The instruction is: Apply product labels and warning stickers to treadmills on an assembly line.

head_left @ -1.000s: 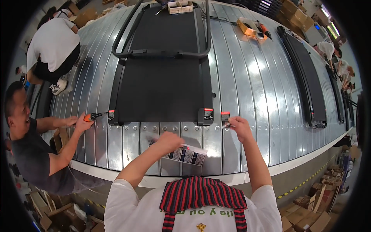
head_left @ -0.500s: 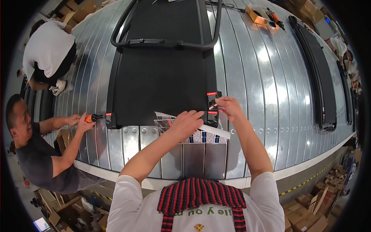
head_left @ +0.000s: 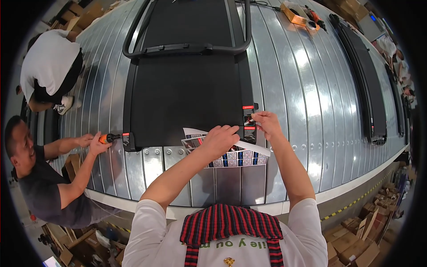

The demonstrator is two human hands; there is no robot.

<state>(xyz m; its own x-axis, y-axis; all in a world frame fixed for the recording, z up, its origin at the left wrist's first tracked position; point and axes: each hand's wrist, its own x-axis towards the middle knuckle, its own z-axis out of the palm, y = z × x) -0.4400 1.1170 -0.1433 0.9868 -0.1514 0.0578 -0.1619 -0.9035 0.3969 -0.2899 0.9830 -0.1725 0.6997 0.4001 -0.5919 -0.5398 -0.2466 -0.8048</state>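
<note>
Head view. Left hand (head_left: 219,139) lies palm-down on a sheet of labels (head_left: 231,153), fingers curled over its upper edge; it pins the sheet flat against the rear end of the treadmill (head_left: 187,89) so the sheet does not slide on the steel conveyor (head_left: 307,107). Whether the fingers actually pinch the paper cannot be told; they press on it. Right hand (head_left: 267,124), just right of the left one, closes thumb and forefinger at a small red-and-black label (head_left: 249,132) on the deck's right rear corner (fingertips at its edge, probably seating it; the contact itself is too small to confirm). A second such label (head_left: 248,111) sits just above that pinch, on the same side rail.

Well to the left of both hands, a co-worker's hand (head_left: 95,140) holds an orange driver (head_left: 106,138) to the deck's left rear corner, tip against the end cap.
</note>
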